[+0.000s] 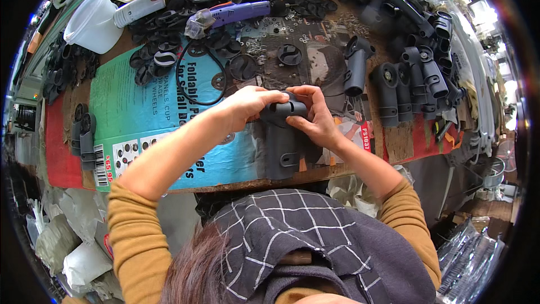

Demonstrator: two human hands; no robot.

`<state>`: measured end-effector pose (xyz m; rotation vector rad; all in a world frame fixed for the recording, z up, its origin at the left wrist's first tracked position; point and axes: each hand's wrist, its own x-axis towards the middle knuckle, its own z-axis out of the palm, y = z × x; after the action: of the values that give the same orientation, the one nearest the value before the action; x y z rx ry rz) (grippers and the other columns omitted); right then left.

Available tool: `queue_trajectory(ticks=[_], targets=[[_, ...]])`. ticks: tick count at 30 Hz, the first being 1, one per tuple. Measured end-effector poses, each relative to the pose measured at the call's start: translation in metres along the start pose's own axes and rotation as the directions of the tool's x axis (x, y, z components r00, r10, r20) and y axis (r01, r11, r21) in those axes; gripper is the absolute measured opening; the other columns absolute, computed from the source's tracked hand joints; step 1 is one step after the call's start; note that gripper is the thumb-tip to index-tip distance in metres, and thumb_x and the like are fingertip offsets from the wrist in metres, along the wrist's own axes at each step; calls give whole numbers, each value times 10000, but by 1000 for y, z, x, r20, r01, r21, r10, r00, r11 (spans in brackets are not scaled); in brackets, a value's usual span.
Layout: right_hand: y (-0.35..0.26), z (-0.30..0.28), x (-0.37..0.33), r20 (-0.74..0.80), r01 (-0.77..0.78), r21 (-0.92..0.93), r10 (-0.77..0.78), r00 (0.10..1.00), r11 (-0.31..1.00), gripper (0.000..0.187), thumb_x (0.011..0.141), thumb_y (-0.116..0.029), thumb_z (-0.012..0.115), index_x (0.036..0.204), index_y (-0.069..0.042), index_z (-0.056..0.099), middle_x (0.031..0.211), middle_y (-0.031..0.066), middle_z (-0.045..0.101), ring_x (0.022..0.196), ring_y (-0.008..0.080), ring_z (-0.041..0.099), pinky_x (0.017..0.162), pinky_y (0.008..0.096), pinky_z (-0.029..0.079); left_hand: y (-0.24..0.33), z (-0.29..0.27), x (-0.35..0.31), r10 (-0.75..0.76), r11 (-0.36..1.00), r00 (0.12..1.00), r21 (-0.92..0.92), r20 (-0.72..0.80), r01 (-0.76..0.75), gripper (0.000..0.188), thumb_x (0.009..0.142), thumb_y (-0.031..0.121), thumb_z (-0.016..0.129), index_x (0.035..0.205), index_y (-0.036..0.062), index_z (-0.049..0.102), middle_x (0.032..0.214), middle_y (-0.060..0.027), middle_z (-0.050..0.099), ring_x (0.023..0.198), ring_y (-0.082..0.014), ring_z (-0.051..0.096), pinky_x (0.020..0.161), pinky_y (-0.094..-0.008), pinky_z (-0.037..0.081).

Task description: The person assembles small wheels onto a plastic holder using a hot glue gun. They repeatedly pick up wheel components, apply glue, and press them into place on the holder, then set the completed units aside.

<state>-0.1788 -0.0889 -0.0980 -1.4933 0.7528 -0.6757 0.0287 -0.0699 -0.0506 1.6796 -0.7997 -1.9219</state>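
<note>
Near the front edge of the bench I hold a dark grey plastic tube fitting (281, 149), its slotted round head upward and its tubular body pointing at me. My left hand (253, 104) is closed on the left of the head, thumb and fingers at its top. From the right, my right hand (316, 117) pinches the same head between thumb and fingers. Just beyond my hands lie a round black cap (289, 54) and another black cap (243, 67). Whether a small part sits inside the head is hidden by my fingers.
Flattened printed cardboard (126, 101) covers the bench. Similar fittings stand at right, one lone fitting (355, 66) nearer. Behind lie a purple handheld power tool (239, 13), a black cable loop (179, 79), loose springs and nuts. A white bucket (95, 22) stands far left.
</note>
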Motion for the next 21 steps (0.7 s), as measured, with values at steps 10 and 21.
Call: queue_trajectory(ticks=[10, 21], targets=[[-66, 11, -17, 202, -121, 132, 93, 975, 984, 521, 726, -48, 793, 1189, -24, 556, 1095, 29, 627, 1039, 105, 573, 938, 304, 468, -8, 17, -71, 848, 421, 530, 629, -16, -654, 575, 718, 475, 812, 927, -15, 595, 853, -173, 604, 808, -333, 625, 735, -405, 504], [-60, 35, -8, 145, 365, -823, -461, 876, 436, 445, 618, -95, 747, 1031, -18, 599, 1052, 154, 660, 935, 299, 633, 775, 398, 497, -47, -8, -48, 950, 234, 312, 696, -14, -679, 683, 746, 384, 801, 1282, 28, 572, 1174, -197, 600, 1055, -344, 606, 919, -385, 499]])
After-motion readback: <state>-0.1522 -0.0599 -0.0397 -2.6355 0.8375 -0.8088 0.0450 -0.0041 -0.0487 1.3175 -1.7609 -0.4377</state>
